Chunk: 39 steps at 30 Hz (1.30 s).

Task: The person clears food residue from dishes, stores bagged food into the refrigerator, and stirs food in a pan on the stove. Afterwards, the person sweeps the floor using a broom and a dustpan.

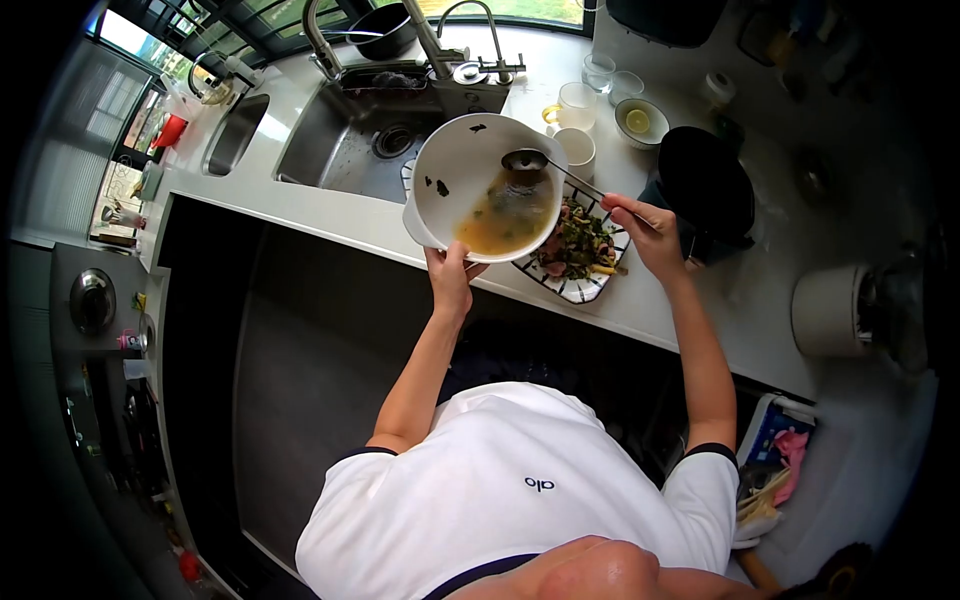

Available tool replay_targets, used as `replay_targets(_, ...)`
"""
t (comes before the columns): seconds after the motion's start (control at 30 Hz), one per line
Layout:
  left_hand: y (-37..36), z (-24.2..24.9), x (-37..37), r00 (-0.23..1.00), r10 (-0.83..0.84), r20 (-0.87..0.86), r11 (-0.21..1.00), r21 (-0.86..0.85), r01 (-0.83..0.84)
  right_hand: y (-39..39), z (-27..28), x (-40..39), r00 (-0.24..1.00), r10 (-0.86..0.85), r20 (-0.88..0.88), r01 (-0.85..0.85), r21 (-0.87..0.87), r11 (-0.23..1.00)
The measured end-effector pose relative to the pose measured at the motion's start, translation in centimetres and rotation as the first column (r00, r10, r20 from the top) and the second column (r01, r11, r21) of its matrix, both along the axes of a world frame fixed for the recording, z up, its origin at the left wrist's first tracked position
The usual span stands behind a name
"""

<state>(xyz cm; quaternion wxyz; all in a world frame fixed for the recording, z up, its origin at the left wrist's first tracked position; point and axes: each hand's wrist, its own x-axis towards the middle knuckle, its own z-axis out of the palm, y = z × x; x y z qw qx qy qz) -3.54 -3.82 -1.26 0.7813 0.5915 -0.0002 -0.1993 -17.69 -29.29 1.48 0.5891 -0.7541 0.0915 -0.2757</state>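
Observation:
My left hand (450,278) grips the near rim of a large white bowl (437,165), which is tilted so that brownish broth (495,228) pools on its right side. Dark leafy scraps cling to the bowl's inner wall. In my right hand (648,232) is the handle of a metal ladle (575,178); its head is inside the bowl, over the broth. Partly under the bowl's right edge, a white plate with dark lines (582,292) holds chopped greens and meat pieces (575,240).
A steel sink (325,150) with a tall faucet lies behind the bowl. Mugs (574,148), glasses (598,70) and a small bowl with a lemon slice (640,122) stand at the back. To the right are a black container (705,185) and a white canister (830,310).

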Motion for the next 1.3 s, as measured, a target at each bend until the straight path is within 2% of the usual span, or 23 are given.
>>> replay_targets(0.13,-0.1,0.2,-0.1,1.0,-0.016,0.008,1.0,-0.006,0.016,0.3,-0.6,-0.5,0.999,0.027,-0.025,-0.024,0.082,0.996)
replay_targets(0.23,-0.1,0.1,-0.1,1.0,-0.009,0.006,1.0,-0.013,0.009,0.8,-0.5,-1.7,0.995,0.067,-0.072,-0.046,0.257,0.965)
replay_targets(0.47,0.0,0.2,-0.1,0.999,-0.021,-0.035,1.0,-0.017,0.021,2.2,-0.7,-2.5,0.981,0.163,-0.11,-0.096,0.457,0.884)
replay_targets(0.87,-0.1,0.6,-0.1,0.998,-0.033,-0.053,0.999,-0.01,0.033,3.1,0.0,-1.6,0.946,0.286,-0.15,-0.158,0.557,0.816)
replay_targets(1.17,-0.1,0.2,0.3,0.995,-0.05,-0.083,0.998,-0.042,0.047,1.1,1.4,-3.0,0.929,0.361,-0.074,-0.276,0.509,0.815)
replay_targets(1.3,-0.3,0.5,0.2,0.995,-0.061,-0.073,0.997,-0.049,0.057,-0.1,2.1,-4.1,0.925,0.352,-0.141,-0.26,0.441,0.859)
